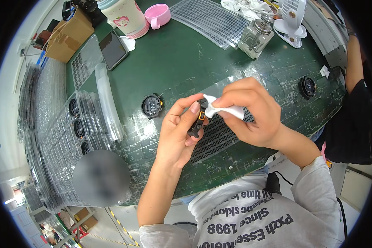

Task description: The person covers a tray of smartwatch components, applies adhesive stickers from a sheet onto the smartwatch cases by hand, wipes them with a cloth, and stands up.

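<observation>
Between both hands, left hand (pixel 178 132) pinches black part (pixel 197 122); right hand (pixel 248 111) presses white cloth (pixel 223 109) against it.

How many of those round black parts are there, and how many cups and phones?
Round black parts: 6. One in the left hand, wiped with the white cloth held by the right hand; loose ones on the green table at and; three in the clear tray at.
Cups: 2.
Phones: 1.
Total: 9
</observation>
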Demonstrator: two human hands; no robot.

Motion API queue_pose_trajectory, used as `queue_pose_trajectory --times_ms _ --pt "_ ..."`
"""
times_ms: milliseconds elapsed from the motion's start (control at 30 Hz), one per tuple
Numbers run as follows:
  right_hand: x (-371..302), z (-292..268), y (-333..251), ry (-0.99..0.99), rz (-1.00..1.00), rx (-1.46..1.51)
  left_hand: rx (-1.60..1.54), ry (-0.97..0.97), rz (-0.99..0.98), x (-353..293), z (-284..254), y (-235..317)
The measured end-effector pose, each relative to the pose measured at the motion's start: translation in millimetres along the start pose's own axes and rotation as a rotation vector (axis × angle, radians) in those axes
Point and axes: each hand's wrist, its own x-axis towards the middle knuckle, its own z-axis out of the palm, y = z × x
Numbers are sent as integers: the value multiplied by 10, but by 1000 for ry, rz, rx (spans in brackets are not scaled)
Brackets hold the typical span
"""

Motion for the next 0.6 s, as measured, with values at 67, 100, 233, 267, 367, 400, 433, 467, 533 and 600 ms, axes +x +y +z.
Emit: queue_pose_trajectory --times_ms 67,100,233,267,367,400,433,467,533,600 --pt "-13 28 -7 -4 12 24 -26 -15 -8 7 11 -2" --pt "-20 45 -11 -9 25 53 -8 -3 -12 4 24 0" --pt "-48 100 -16 -10 29 46 117 61 19 1 57 13" --pt "-63 99 -14 -27 47 47 117 62 19 -3 58 14" --pt "-69 83 -37 -59 106 67 177 78 66 -7 55 25" --pt "-69 79 -48 -74 149 86 199 95 78 -11 57 27" --pt "-70 84 -51 -73 149 87 221 112 90 -16 59 30" --pt "-70 95 -52 -62 184 133 222 113 91 -26 65 39" --pt "-64 92 -52 -50 220 168 205 119 92 -36 99 50" --pt "-54 111 -27 1 125 159 181 73 100 -41 49 38"
